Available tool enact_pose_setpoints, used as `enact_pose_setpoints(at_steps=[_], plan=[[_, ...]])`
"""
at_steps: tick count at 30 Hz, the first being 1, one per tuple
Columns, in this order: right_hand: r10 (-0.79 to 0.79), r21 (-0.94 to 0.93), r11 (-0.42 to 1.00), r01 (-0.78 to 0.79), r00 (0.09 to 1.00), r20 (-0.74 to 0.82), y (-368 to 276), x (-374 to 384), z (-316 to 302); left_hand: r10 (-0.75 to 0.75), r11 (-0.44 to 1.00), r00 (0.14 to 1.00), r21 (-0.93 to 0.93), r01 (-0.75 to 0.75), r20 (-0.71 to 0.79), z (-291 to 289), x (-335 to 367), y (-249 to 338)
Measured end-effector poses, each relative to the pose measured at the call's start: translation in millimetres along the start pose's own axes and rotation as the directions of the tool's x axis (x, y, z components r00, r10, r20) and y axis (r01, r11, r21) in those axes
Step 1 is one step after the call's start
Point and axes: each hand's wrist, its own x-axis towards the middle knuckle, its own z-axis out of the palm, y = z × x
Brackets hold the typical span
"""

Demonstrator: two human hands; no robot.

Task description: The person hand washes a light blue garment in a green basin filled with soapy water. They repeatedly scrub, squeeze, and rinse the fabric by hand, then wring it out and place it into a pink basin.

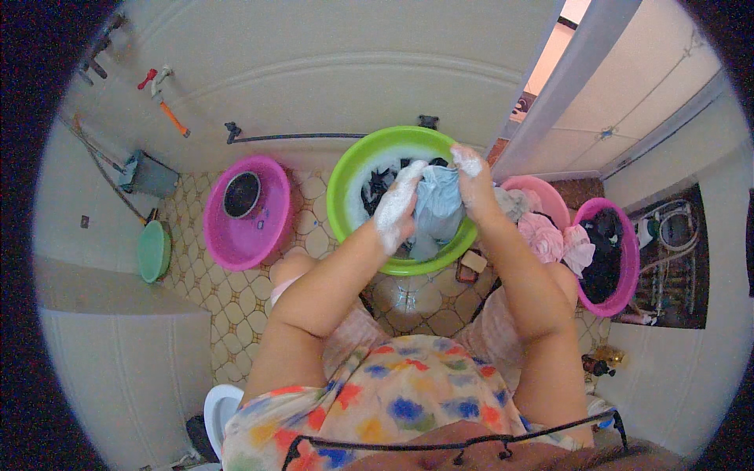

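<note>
Both my hands are white with suds over a lime-green basin (338, 196). Between them hangs a wet, light blue cloth garment (440, 196), its lower end down in the basin. My left hand (399, 206) is closed on the garment's left side, and my right hand (471, 177) grips its upper right edge. Dark clothes (378, 184) lie among foam (365, 161) in the basin behind my left hand. The fingertips are partly hidden by cloth and lather.
A magenta basin (271, 243) with a dark round pan (242, 195) stands left, beyond it a small green basin (154, 255). At right are pink clothes (540, 235) in a pink basin (550, 192) and black clothes (601, 259) in another magenta basin (631, 267). A pale block (473, 261) lies near my right forearm.
</note>
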Motion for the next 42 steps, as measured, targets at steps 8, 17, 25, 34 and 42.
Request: enact_pose_setpoints(at_steps=[8,17,25,34,42], plan=[[0.259,0.407,0.864,-0.297,0.955,0.148,-13,-1,-2,0.240,0.738,0.969,0.639,-0.217,0.053,-17,1,13],[0.207,0.244,0.927,-0.285,0.931,0.299,-20,4,-7,0.317,0.641,0.940,0.702,-0.310,0.125,-20,-2,22],[-0.022,-0.436,0.872,0.222,0.907,0.420,-17,-2,-20,0.319,0.918,0.941,0.283,-0.277,-0.111,-23,-10,40],[0.283,0.079,0.940,-0.333,0.887,0.365,6,5,-40,0.363,0.649,0.931,0.709,-0.276,0.031,-24,-9,55],[0.282,0.054,0.945,-0.323,0.886,0.369,-30,-6,-23,0.603,0.210,0.791,0.937,-0.278,0.099,-62,16,45]])
